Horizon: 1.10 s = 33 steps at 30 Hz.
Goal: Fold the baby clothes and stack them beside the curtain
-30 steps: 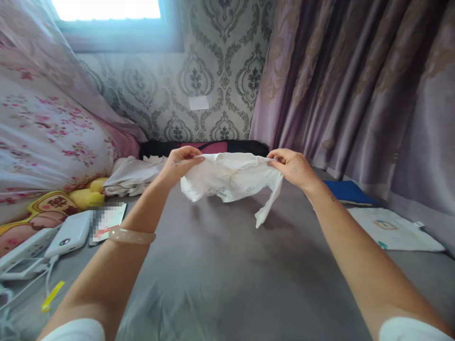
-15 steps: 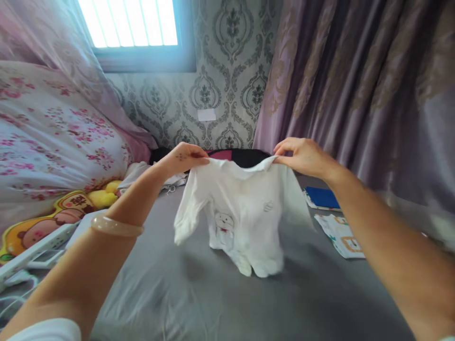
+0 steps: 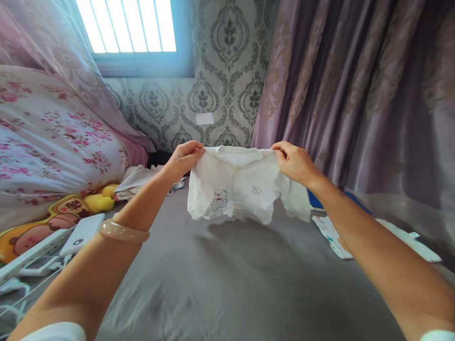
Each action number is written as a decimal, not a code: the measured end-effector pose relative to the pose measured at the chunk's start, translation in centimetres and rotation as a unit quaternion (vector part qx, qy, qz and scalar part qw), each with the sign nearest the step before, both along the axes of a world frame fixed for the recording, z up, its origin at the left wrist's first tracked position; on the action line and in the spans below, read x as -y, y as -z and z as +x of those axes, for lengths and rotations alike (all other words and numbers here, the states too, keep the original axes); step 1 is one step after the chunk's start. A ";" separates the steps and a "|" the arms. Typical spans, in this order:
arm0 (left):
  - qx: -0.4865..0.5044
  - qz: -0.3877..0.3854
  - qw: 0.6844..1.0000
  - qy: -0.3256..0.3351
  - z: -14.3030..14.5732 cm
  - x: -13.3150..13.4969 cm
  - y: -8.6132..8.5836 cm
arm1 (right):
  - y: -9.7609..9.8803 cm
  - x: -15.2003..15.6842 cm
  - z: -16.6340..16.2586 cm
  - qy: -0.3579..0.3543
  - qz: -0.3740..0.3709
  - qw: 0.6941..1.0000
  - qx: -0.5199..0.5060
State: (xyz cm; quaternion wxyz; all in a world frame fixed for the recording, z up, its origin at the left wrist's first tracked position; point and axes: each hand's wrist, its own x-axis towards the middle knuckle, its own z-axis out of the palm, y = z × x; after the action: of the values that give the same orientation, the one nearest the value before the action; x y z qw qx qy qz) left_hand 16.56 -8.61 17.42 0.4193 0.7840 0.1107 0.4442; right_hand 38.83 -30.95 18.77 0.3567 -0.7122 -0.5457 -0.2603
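Observation:
A small white baby top (image 3: 241,184) with long sleeves hangs in the air above the grey bed sheet (image 3: 213,293). It carries a bear print on its left and a small striped print on its right. My left hand (image 3: 186,157) pinches its left shoulder, and my right hand (image 3: 294,161) pinches the opposite shoulder. Between them the neckline is stretched nearly straight. The lower part of the garment is swung away and foreshortened, so its legs or hem cannot be made out. A pale bangle (image 3: 124,232) circles my left forearm.
On the right lie a blue folded item (image 3: 316,201), a folded white printed cloth (image 3: 332,234) and another white cloth (image 3: 408,239), partly behind my arm. At left are a power strip (image 3: 39,253), a white box-shaped device (image 3: 82,234), cables, a yellow plush (image 3: 97,201) and crumpled clothes (image 3: 138,180).
Both hands still grip the shoulders. The lower part of the baby top has swung up and away, so it looks shorter. My view has shifted slightly.

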 end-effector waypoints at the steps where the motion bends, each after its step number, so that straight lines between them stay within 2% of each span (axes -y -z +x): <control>1: 0.003 0.004 1.000 -0.011 0.2 0.1 0.0 | 0.1 0.1 -0.2 0.007 0.004 1.000 0.005; 3: 0.008 0.016 1.000 -0.025 0.3 0.3 0.0 | 0.2 0.3 -0.4 -0.002 0.006 1.000 0.006; 7: -0.006 0.047 0.999 -0.023 -0.3 0.5 0.1 | 0.5 1.0 0.1 -0.081 0.000 0.997 0.003; 10: -0.022 0.061 0.997 -0.029 -0.8 0.6 0.4 | 0.7 1.4 0.7 -0.105 -0.009 0.994 0.018; 13: -0.030 0.060 0.997 -0.026 -1.0 0.8 0.5 | 0.9 1.7 0.7 -0.085 -0.008 0.996 0.038; 16: -0.021 0.077 0.997 -0.018 -1.2 1.3 0.1 | 0.6 2.2 -0.2 -0.050 0.025 0.997 0.060; 20: 0.081 0.143 0.983 -0.078 -1.3 2.0 -0.4 | 0.4 2.6 -2.1 0.072 0.123 0.986 0.089; 22: 0.054 0.173 0.982 -0.059 -1.0 2.1 -0.2 | 0.5 2.4 -2.5 0.115 0.074 0.985 0.102; 24: -0.014 0.185 0.982 -0.023 -0.5 1.7 0.3 | 0.7 2.0 -2.2 0.114 -0.037 0.984 0.130; 25: -0.020 0.181 0.983 -0.028 -0.3 1.4 0.6 | 0.8 1.8 -2.0 0.114 -0.072 0.981 0.141; 28: 0.042 0.165 0.980 -0.103 0.5 0.4 1.2 | 0.9 1.4 -0.9 0.141 -0.065 0.976 0.156; 31: 0.035 0.222 0.967 -0.118 1.0 -0.2 1.1 | 0.8 1.3 -0.1 0.136 -0.085 0.971 0.179; 33: 0.045 0.253 0.956 -0.141 1.4 -0.3 0.8 | 0.6 1.3 0.2 0.147 -0.068 0.970 0.179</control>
State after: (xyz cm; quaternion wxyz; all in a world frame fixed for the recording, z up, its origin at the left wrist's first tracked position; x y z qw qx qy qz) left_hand 17.97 -8.29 16.64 0.1450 0.8200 0.0849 0.5471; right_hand 38.99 -32.22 18.16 0.1618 -0.7489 -0.5064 -0.3957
